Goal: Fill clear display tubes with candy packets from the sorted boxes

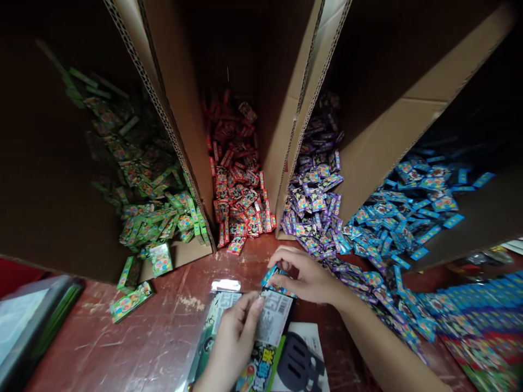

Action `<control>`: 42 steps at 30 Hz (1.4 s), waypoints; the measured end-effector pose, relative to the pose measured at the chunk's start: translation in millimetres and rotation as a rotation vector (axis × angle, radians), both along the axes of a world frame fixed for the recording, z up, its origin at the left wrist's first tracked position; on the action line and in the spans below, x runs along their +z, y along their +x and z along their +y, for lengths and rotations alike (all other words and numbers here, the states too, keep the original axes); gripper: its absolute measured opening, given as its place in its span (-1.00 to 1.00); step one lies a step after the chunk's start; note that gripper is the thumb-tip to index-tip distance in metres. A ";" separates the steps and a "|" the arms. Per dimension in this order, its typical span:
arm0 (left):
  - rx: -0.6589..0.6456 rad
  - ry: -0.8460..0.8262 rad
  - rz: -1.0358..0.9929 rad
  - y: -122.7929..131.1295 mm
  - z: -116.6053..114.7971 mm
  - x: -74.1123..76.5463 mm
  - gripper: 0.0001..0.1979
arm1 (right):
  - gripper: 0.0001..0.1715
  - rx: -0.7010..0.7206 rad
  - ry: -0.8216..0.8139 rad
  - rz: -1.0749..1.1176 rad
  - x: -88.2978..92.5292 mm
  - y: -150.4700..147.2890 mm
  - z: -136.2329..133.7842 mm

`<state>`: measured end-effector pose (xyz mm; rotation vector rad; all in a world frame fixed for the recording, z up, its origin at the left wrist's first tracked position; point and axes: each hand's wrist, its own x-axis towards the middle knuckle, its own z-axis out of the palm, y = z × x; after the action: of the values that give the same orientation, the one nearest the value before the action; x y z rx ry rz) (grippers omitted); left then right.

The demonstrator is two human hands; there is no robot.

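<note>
My left hand [235,337] grips a printed bag [273,318] with a white text label, its thumb on the label and its fingers curled at the edge. Closed in a pinch, my right hand [310,276] holds a small blue packet [268,274] at the bag's upper end. Whether the packet is partly inside the bag I cannot tell. Beneath my hands lie a clear-edged green and black package [209,332] and a white card bearing a dark slotted shape [298,359].
Tall cardboard boxes [300,103] stand open behind my hands. They hold heaps of green packets [163,218], red packets [241,188], purple packets [314,196] and blue packets [402,218]. Loose green packets [131,302] lie left; stacked sleeves [44,316] and rows of packets [486,310] flank the table.
</note>
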<state>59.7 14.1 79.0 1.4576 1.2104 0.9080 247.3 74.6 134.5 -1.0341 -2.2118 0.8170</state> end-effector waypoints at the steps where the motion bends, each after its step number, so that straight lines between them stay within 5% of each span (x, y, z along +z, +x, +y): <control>1: 0.005 -0.014 0.001 1.2 -2.7 -2.1 -0.69 | -0.86 0.016 -0.008 0.007 -3.4 -0.6 -2.0; 8: 0.014 -0.051 0.057 -1.5 -19.5 -17.2 -0.70 | -0.89 0.164 -0.164 0.051 -24.9 -2.5 -10.9; 13: 0.014 -0.048 0.029 -4.5 -16.9 -17.6 -0.69 | -0.68 0.087 -0.280 0.218 -36.9 -5.0 -13.6; 19: 0.119 -0.122 -0.064 -16.3 -15.7 -30.5 -0.66 | -0.55 0.100 -0.263 0.293 -54.4 -12.5 -27.1; 22: 0.199 -0.180 -0.128 -28.0 -14.1 -35.2 -0.64 | -0.75 -0.001 -0.256 0.344 -60.3 -17.4 -28.3; 31: 0.260 -0.223 -0.228 -29.3 -4.0 -30.2 -0.59 | -0.74 0.194 -0.145 0.250 -54.1 -33.9 -7.8; 33: 0.270 -0.238 -0.222 -27.9 -2.0 -30.2 -0.59 | -0.79 0.062 -0.054 0.061 -52.7 -13.7 13.1; 35: 0.293 -0.268 -0.227 -28.1 -0.2 -30.3 -0.57 | -0.85 -0.319 0.076 -0.171 -52.4 17.5 41.5; 37: 0.342 -0.291 -0.232 -29.1 1.0 -29.9 -0.54 | -0.90 -0.557 0.137 -0.266 -53.0 51.4 70.3; 42: 0.298 -0.346 -0.348 -28.7 -1.3 -29.5 -0.56 | -0.82 -0.686 0.147 -0.282 -56.8 98.9 103.5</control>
<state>31.0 12.8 49.5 0.8183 1.2620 1.0404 346.3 178.1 77.8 -1.7640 -1.8748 0.2074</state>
